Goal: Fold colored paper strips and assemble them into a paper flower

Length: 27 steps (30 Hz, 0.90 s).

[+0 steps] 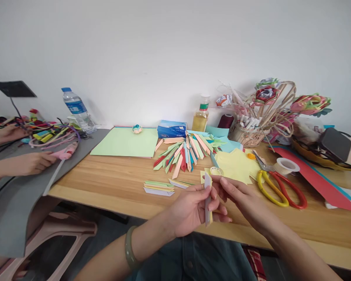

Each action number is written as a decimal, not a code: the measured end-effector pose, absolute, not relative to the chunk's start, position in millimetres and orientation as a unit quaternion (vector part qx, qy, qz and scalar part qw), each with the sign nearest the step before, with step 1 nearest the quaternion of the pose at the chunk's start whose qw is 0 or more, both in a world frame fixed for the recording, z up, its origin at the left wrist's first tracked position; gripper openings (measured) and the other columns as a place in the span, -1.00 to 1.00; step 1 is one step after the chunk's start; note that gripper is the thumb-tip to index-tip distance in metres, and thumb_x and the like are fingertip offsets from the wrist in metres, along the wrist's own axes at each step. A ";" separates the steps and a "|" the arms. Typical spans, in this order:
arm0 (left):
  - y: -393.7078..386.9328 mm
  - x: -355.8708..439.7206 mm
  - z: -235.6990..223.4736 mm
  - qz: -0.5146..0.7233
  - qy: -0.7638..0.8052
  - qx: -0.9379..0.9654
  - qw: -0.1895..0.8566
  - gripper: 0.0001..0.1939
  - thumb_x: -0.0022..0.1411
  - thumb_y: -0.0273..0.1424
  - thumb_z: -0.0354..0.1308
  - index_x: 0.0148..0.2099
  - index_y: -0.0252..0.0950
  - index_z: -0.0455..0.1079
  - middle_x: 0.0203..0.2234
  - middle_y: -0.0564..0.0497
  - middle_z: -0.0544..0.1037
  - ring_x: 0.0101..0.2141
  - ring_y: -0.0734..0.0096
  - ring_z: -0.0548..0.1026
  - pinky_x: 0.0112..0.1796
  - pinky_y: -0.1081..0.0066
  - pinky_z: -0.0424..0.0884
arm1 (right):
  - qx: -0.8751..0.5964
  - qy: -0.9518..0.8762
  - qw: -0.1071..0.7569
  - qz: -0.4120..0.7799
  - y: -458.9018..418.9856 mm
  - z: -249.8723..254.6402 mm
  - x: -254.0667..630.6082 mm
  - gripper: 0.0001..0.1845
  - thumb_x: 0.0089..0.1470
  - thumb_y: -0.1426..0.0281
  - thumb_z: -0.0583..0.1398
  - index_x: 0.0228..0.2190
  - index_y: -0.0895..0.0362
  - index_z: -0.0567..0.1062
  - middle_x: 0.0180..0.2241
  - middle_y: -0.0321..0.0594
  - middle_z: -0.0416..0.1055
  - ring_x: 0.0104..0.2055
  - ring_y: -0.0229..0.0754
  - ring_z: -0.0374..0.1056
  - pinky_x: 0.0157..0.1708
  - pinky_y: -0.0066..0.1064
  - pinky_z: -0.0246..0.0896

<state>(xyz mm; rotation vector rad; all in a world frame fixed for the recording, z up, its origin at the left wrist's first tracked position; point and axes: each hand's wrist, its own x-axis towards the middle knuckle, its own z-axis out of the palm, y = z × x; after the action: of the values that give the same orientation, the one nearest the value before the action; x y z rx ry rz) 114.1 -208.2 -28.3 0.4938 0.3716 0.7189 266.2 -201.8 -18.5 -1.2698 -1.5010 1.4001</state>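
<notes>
Left hand (194, 208) grips folded paper strips (208, 199) over the table's (105, 191) near edge, at six o'clock; right hand (236, 191) hovers just beside (its grip I cannot tell). Scissors (277, 189) lie at three o'clock.

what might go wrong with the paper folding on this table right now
The folded strips in the left hand look narrow and lie together, so they may slip apart or crease if gripped unevenly. The scissors lie beside the yellow paper near the right hand; an arm moving sideways could knock them. The small stack of folded strips lies loose near the table edge, so a sleeve or wrist might scatter it.
</notes>
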 end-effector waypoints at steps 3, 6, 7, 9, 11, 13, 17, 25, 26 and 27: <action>-206.5 114.5 -27.0 0.318 0.162 0.228 0.906 -0.73 0.11 -0.30 0.15 -0.50 -0.38 0.24 -0.63 0.08 0.26 -0.44 0.44 0.39 -0.32 0.35 0.38 | -0.420 -0.500 0.350 0.672 -197.3 -19.1 262.2 -0.47 -0.07 0.03 0.19 -0.20 0.20 0.47 -0.64 -0.30 0.38 -0.66 -0.34 0.23 -0.67 -0.51 0.13; -205.2 112.9 -26.6 0.281 0.143 0.214 0.925 -0.73 0.07 -0.31 0.17 -0.51 -0.37 0.22 -0.60 0.07 0.25 -0.48 0.48 0.36 -0.43 0.44 0.38 | -0.401 -0.459 0.375 0.698 -194.2 -19.3 259.5 -0.49 -0.15 0.12 0.29 -0.19 0.18 0.46 -0.65 -0.35 0.35 -0.66 -0.37 0.23 -0.69 -0.56 0.06; -205.0 112.2 -26.5 0.268 0.139 0.210 0.930 -0.75 0.08 -0.33 0.16 -0.50 -0.37 0.21 -0.60 0.09 0.23 -0.53 0.53 0.32 -0.51 0.51 0.35 | -0.404 -0.458 0.385 0.692 -193.1 -19.6 258.8 -0.54 -0.16 0.15 0.30 -0.24 0.19 0.47 -0.64 -0.36 0.34 -0.64 -0.39 0.23 -0.66 -0.57 0.06; -205.5 110.9 -27.0 0.249 0.134 0.200 0.938 -0.78 0.11 -0.38 0.12 -0.48 -0.37 0.19 -0.63 0.13 0.16 -0.65 0.66 0.17 -0.67 0.66 0.15 | -0.411 -0.458 0.402 0.678 -191.5 -21.7 257.3 -0.62 -0.20 0.20 0.34 -0.36 0.20 0.48 -0.62 -0.37 0.34 -0.61 -0.43 0.20 -0.61 -0.59 0.06; -206.9 110.1 -28.6 0.243 0.135 0.187 0.942 -0.81 0.15 -0.43 0.06 -0.47 -0.37 0.17 -0.65 0.16 0.08 -0.69 0.71 0.02 -0.73 0.71 -0.07 | -0.412 -0.460 0.407 0.673 -191.1 -26.2 255.9 -0.64 -0.21 0.20 0.34 -0.41 0.20 0.46 -0.62 -0.39 0.32 -0.60 -0.44 0.17 -0.58 -0.59 0.04; -209.4 109.4 -31.4 0.251 0.142 0.181 0.940 -0.82 0.17 -0.45 0.02 -0.46 -0.36 0.16 -0.66 0.18 0.03 -0.69 0.70 -0.06 -0.74 0.71 -0.18 | -0.410 -0.467 0.400 0.674 -192.0 -32.4 255.6 -0.64 -0.19 0.18 0.33 -0.43 0.19 0.42 -0.62 -0.41 0.28 -0.60 -0.44 0.14 -0.57 -0.58 0.02; -216.4 106.5 -37.0 0.242 0.149 0.180 0.942 -0.83 0.20 -0.42 -0.02 -0.44 -0.34 0.15 -0.66 0.18 -0.01 -0.68 0.66 -0.15 -0.73 0.68 -0.24 | -0.394 -0.523 0.369 0.659 -194.3 -40.2 262.3 -0.63 -0.15 0.13 0.29 -0.49 0.18 0.38 -0.59 -0.39 0.23 -0.57 -0.41 0.12 -0.58 -0.56 0.00; -219.5 91.6 -41.7 0.120 0.120 0.129 0.977 -0.79 0.17 -0.44 0.02 -0.49 -0.34 0.11 -0.66 0.19 -0.09 -0.66 0.64 -0.23 -0.73 0.68 -0.30 | -0.336 -0.817 0.227 0.409 -202.4 -9.4 283.4 -0.80 0.03 0.27 0.20 -0.26 0.04 0.47 -0.22 -0.19 0.33 -0.20 -0.20 0.30 -0.21 -0.34 0.23; -219.5 89.2 -42.8 0.100 0.123 0.126 0.979 -0.78 0.17 -0.43 0.03 -0.49 -0.34 0.11 -0.66 0.19 -0.09 -0.66 0.64 -0.23 -0.73 0.68 -0.32 | -0.323 -0.846 0.205 0.371 -205.5 -5.9 283.3 -0.84 0.09 0.32 0.15 -0.26 0.03 0.48 -0.23 -0.19 0.34 -0.20 -0.21 0.30 -0.22 -0.36 0.23; -219.9 87.0 -44.1 0.083 0.127 0.124 0.981 -0.78 0.17 -0.43 0.03 -0.49 -0.34 0.12 -0.66 0.19 -0.09 -0.67 0.64 -0.23 -0.73 0.68 -0.33 | -0.305 -0.871 0.188 0.335 -208.9 -3.3 282.5 -0.84 0.12 0.37 0.11 -0.26 0.03 0.48 -0.26 -0.19 0.35 -0.21 -0.22 0.30 -0.24 -0.37 0.23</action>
<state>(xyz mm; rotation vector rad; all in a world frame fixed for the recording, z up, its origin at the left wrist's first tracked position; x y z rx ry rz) 87.0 -219.9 -44.1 0.2504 0.2550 0.1667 282.5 -208.9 -3.3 -0.8579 -2.4507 0.9428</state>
